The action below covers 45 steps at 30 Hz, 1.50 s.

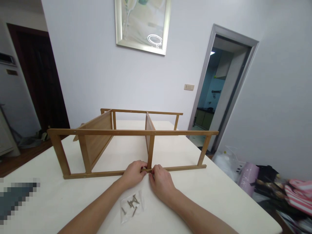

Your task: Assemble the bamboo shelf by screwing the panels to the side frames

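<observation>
1. The wooden frame [134, 132] is lying across the middle of the picture.
2. Your left hand [135, 174] and right hand [162, 182] are pinching its lower rail [104, 174], fingers closed, flanking the middle post [151, 151]; you may be hiding a screw, cannot tell.
3. You are apparently aligning that joint; the next move calls for steady pressure.
4. A clear screw bag [126, 217] is lying lower centre.

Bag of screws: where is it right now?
In the head view, the clear bag of screws lies on the white table, low and left of centre, between the forearms and nearer the camera than the left hand.
</observation>
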Motion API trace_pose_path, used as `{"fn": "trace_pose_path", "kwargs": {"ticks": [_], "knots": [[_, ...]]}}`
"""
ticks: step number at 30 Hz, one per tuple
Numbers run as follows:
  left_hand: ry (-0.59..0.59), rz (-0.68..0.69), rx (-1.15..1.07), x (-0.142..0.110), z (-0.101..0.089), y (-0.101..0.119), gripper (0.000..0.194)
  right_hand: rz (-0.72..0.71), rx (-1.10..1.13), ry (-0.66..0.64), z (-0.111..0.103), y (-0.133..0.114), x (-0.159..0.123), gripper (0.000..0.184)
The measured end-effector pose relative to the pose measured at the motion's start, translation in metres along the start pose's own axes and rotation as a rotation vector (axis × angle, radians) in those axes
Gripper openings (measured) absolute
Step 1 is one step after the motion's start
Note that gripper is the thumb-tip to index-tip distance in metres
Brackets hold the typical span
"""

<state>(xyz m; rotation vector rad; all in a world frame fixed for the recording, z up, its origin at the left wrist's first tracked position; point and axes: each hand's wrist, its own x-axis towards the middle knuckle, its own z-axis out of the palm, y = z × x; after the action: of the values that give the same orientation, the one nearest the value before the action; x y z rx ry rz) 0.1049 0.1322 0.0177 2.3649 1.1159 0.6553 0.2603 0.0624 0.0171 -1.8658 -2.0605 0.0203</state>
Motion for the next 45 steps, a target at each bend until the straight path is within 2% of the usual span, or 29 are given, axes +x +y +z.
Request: {"fn": "trace_pose_path", "kwargs": {"ticks": [8,13,17,27,31,35,45], "knots": [[-0.003,-0.024,0.01,0.0002,-0.0011,0.0036,0.022,-0.043,-0.068,-0.032,0.0006,-0.0008,0.002,0.022],[0.0,-0.026,0.035,-0.0002,-0.0014,0.004,0.022,-0.028,0.012,0.015,-0.001,0.0011,-0.002,0.014],[-0.007,-0.022,0.011,-0.0004,-0.0018,0.0037,0.027,-0.019,0.023,0.001,-0.0025,0.0014,-0.0023,0.01],[-0.027,-0.005,-0.02,0.0001,-0.0016,0.0037,0.024,-0.072,-0.073,-0.039,0.0003,0.0006,0.001,0.019],[-0.011,-0.025,0.006,0.0005,-0.001,0.0035,0.024,-0.047,-0.012,0.0,-0.0018,0.0013,-0.0014,0.014],[-0.009,-0.024,-0.008,0.0,-0.0007,0.0028,0.024,-0.029,0.006,-0.015,-0.0035,0.0011,-0.0015,0.011],[0.011,-0.006,0.001,0.0003,0.0011,0.0024,0.015,-0.036,-0.048,-0.06,-0.0033,0.0004,0.0014,0.021]]}}
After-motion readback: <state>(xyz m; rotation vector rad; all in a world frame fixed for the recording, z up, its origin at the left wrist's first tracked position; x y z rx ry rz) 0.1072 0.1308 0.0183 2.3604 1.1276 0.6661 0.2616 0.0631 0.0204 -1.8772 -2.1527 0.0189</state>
